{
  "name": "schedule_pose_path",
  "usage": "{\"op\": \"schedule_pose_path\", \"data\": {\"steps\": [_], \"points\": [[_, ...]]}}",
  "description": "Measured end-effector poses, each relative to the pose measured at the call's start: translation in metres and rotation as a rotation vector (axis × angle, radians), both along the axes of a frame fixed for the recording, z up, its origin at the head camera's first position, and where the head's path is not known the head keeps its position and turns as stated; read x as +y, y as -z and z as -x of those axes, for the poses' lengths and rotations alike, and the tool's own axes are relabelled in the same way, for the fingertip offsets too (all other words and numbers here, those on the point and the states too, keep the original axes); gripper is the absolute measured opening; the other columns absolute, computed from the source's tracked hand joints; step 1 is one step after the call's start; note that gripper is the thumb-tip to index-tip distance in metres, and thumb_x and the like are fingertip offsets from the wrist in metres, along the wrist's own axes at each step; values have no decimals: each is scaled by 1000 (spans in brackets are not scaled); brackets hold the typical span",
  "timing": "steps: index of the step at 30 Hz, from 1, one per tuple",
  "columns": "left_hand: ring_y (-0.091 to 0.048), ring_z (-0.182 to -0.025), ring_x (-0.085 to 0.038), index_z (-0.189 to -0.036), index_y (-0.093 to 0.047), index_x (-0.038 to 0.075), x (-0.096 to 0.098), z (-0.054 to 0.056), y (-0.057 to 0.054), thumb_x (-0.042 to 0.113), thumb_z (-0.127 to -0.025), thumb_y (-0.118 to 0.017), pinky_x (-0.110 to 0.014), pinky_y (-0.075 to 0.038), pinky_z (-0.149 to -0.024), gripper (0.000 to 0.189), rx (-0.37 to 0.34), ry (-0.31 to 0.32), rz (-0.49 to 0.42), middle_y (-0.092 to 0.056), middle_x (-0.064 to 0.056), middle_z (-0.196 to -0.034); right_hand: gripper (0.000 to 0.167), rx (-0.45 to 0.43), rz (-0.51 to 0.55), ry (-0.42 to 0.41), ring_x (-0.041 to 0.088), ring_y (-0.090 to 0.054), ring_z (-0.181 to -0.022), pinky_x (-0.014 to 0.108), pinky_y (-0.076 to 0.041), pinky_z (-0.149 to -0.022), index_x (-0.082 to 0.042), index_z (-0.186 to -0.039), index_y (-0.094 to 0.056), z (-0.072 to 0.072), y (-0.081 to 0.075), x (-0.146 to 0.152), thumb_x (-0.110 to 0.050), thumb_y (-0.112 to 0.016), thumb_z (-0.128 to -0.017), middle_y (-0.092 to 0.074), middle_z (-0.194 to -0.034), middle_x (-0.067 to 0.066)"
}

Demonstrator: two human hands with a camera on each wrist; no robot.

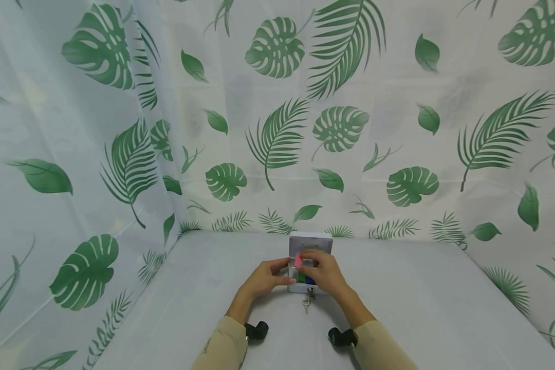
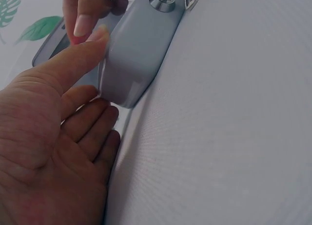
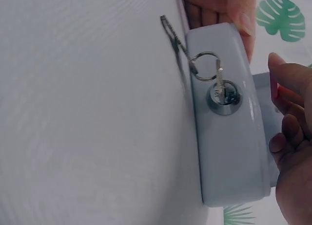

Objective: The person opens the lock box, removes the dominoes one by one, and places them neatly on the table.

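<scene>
One pink piece (image 1: pixel 298 260) my right hand (image 1: pixel 325 271) pinching over box (image 3: pixel 226 157); left hand (image 1: pixel 264 278), wide, touching left side; slackening risking drop.

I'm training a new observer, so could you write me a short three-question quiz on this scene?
1. Multiple choice: what colour is the piece pinched by the right hand?
A) green
B) blue
C) pink

2. True or false: the lid of the box is closed.

3. Fill in the blank: a ____ sits in the lock on the front of the box.

Key:
1. C, pink.
2. False; the lid stands open.
3. key
</scene>
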State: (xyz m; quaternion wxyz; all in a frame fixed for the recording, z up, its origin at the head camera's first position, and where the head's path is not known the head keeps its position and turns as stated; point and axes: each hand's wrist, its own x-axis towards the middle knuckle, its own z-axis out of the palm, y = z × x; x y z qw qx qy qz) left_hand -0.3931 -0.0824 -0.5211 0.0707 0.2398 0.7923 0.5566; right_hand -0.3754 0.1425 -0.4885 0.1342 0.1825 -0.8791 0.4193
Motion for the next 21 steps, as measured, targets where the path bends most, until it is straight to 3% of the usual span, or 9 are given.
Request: {"op": "schedule_pose_path", "data": {"steps": [11,21], "points": [[-49,-147,-33,-150,-55,6,0,1,0,26,-91,-83,-53,-37,-123,69,2,8,0,-56,-10,-154,33,72,36,33,22,-60,-91,24,-51,-74,-11,-119,-79,0,2,11,-19,-85,-88,-74,-126,3],[-48,-148,-32,-151,-55,8,1,1,0,28,-91,-83,-53,-36,-123,69,-1,0,6,-56,-9,-154,34,125,-11,50,20,-62,-96,26,-55,-79,-8,-119,-78,-2,3,14,-17,-85,-87,-74,-127,6]]}}
